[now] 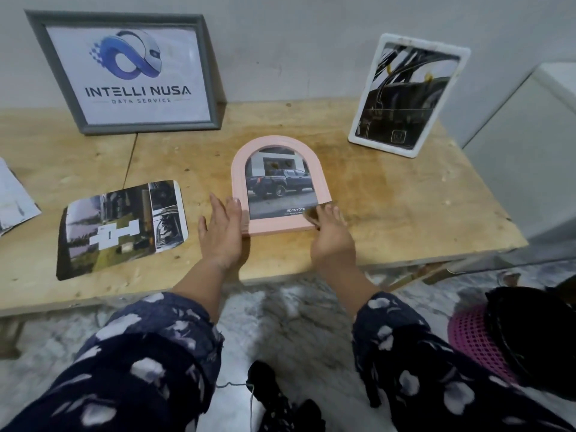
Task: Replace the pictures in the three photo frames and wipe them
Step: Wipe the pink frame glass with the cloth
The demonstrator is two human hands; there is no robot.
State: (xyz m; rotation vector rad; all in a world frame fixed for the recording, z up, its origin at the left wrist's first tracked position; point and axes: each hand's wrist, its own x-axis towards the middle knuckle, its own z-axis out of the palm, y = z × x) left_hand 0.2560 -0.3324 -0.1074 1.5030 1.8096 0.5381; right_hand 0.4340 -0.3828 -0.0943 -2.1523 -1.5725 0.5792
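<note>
A pink arched photo frame [278, 148] lies flat in the middle of the wooden table [405, 198], holding a picture of a dark pickup truck. My left hand [221, 232] rests flat against the frame's lower left edge, fingers apart. My right hand [330, 235] presses a small brownish cloth [311, 215] on the frame's lower right corner. A grey frame [124, 73] with a logo print leans on the wall at the back left. A white frame [408, 95] with a dark picture leans at the back right.
A loose photo print [124, 226] with rounded corners lies on the table left of my left hand. Another sheet [15, 201] pokes in at the far left edge. A pink mesh basket [477, 341] with dark contents sits on the floor at the right.
</note>
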